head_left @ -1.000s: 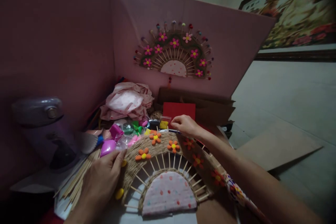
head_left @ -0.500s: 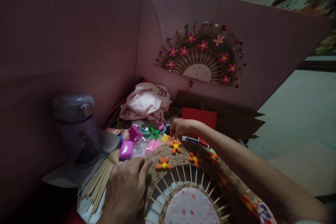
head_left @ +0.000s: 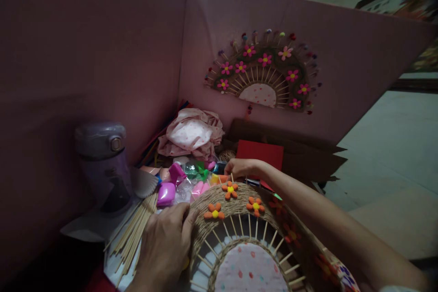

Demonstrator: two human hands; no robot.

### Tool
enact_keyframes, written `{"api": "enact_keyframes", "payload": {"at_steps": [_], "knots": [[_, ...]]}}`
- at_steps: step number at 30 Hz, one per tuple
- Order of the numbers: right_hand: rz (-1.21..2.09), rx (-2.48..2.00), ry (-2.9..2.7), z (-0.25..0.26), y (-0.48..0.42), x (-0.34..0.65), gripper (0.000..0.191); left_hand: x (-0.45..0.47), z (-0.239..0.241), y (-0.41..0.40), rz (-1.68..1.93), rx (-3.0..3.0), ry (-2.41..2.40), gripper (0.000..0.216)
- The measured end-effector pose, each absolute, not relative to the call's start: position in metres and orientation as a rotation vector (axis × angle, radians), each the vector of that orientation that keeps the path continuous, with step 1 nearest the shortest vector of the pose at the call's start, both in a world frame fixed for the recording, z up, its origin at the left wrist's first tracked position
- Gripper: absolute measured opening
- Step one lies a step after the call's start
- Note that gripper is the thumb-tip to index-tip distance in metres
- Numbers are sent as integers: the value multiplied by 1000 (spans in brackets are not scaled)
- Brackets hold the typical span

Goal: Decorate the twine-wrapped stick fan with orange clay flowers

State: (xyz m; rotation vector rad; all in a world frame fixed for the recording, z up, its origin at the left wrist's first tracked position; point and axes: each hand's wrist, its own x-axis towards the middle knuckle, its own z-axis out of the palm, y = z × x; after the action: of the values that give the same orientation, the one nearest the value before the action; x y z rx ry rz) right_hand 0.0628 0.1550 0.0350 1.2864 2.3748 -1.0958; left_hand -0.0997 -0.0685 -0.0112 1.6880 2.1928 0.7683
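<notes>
My left hand [head_left: 166, 239] grips the left edge of a half-round fan-shaped craft [head_left: 222, 198], thumb on its front. The craft has a band of wound twine, orange clay flowers [head_left: 230, 190] with yellow centres, thin stick spokes and a dotted cloth centre [head_left: 248, 267]. Behind its top edge, my right hand [head_left: 241, 169] reaches down with curled fingers; the rim partly hides them, and what they hold cannot be seen. Close to that hand are an orange and yellow clay piece [head_left: 219, 179], a dark packet [head_left: 221, 167] and several bags of coloured clay [head_left: 166, 194].
Thin wooden sticks [head_left: 132, 237] lie at left, near a lidded purple bottle [head_left: 102, 169]. Crumpled dotted cloth [head_left: 191, 132], a twine ball [head_left: 226, 155], a red card [head_left: 260, 157] and brown cardboard [head_left: 297, 159] lie behind. A similar flowered fan [head_left: 263, 73] hangs on the pink wall.
My right hand has shifted slightly right and lower behind the craft's rim. My left hand keeps its grip. The view has moved slightly.
</notes>
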Motion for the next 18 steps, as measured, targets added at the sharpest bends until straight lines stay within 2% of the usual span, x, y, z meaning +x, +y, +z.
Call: {"api": "enact_keyframes", "payload": {"at_steps": [7,13,18], "knots": [[-1196,1424,2614,50,159,77,10,-99,-6,-65,697,1681,2288,30],[-1181,1693,2799,54,152,77,13,-99,-7,-62,876,1704,2309,31],[-1345,1832,2940,83,119,93,19,-101,-13,-61,988,1817,2321,34]]}}
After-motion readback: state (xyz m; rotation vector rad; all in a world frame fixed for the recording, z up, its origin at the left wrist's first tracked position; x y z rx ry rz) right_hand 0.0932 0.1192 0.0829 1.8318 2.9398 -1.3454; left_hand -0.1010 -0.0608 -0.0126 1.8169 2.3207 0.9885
